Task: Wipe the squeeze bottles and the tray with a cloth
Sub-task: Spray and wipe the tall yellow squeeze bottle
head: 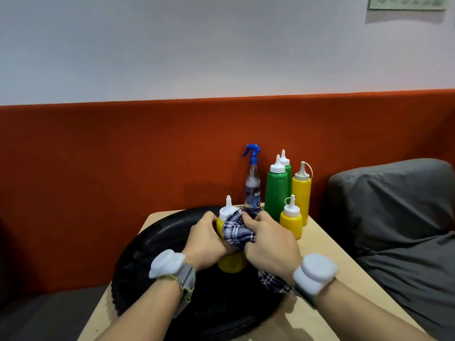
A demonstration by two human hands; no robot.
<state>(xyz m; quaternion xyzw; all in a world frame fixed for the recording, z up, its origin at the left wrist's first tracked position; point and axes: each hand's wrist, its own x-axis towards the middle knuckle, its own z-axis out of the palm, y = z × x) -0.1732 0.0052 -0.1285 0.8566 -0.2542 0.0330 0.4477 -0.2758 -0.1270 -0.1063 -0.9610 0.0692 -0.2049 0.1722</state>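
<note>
Head view: yellow bottle (231, 263) upright btwn my hands, over tray (152, 267) centre; L hand (204, 242) grips its left side, R hand (270, 244) clamps cloth (236, 232) on its right, both equally near

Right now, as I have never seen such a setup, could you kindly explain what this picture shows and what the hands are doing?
There is no machine here: a person works with bare hands. The single picture comes from a camera worn on their head, looking forward and down. Each wrist carries a white band. The left hand grips a yellow bottle over a round black tray on a table. The right hand holds a checked cloth against that bottle. Towards the table's far end stand a spray bottle, two green bottles, a tall yellow bottle and a small yellow bottle.
</note>
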